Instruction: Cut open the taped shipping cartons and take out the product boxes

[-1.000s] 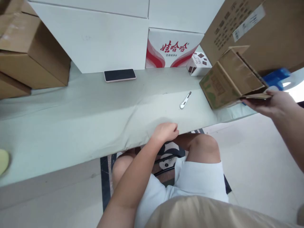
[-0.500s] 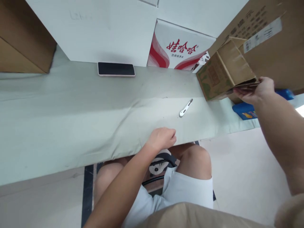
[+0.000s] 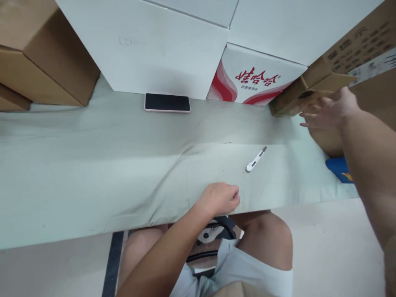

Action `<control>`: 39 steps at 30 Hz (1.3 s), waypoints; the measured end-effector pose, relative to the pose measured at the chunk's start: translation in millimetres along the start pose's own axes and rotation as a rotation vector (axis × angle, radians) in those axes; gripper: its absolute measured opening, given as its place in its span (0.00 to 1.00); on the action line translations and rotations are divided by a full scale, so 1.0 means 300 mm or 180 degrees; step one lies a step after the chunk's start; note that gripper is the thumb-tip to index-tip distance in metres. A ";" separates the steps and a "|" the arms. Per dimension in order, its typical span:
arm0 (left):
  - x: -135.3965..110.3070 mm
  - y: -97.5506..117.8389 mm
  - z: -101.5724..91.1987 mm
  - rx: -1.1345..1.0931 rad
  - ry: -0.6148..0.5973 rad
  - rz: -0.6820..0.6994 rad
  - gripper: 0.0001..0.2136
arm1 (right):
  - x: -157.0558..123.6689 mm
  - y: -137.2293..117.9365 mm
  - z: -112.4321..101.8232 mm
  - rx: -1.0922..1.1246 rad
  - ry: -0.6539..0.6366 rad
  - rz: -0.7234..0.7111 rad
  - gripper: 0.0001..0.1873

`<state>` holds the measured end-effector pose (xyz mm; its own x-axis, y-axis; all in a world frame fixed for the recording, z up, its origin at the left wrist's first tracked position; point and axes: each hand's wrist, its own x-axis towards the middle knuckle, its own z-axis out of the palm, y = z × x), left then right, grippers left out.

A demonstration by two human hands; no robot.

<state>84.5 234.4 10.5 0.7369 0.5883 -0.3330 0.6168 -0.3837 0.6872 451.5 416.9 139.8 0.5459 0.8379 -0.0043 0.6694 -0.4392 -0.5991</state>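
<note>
My right hand reaches out at the right with its fingers spread. Just beyond its fingertips is a small brown cardboard box, pushed back into the corner beside the white carton with red lettering. Part of that box is hidden by the fingers. My left hand rests as a fist at the table's front edge, and nothing shows in it. Ahead and to the right of the fist lies a slim white box cutter, apart from both hands.
A dark-screened phone lies against the large white panel at the back. Brown cardboard boxes stand at the left. At the right are a large brown carton and a blue package. Pale green cloth covers the table.
My right hand has let go of the small cardboard box and its fingers have spread. That box now sits farther back in the corner. The view has shifted; my left fist stays put.
</note>
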 end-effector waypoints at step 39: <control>-0.474 -0.250 -0.244 -0.0887 0.0612 -0.0172 0.19 | -1.137 -1.552 1.582 -0.0270 -0.0999 -0.4996 0.41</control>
<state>-86.9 231.7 53.6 0.6232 0.7361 -0.2641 0.5347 -0.1547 0.8307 -285.4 489.2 40.3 -0.7895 0.4815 0.3805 0.4721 0.8727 -0.1249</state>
